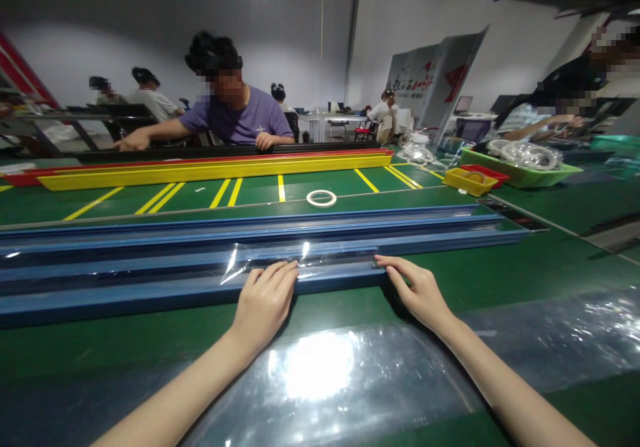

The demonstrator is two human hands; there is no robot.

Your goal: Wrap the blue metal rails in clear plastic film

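Observation:
Several long blue channel strips [345,278] lie side by side on the green table in front of me. A sheet of clear plastic film [330,258] with bright glints lies over the nearest channels. My left hand [267,294] is at the near channel's edge, its fingers pressed together on the film and the thumb hidden underneath. At that channel's right end, my right hand [420,290] pinches the film's corner between thumb and index finger. How firmly the left fingers grip cannot be made out.
A wide clear plastic sheet [390,374] lies under my forearms. Beyond the channels are a white tape ring [321,198], yellow strips [220,168], a yellow bin [470,182] and a green basket [543,178]. A person in a purple shirt [250,117] sits opposite.

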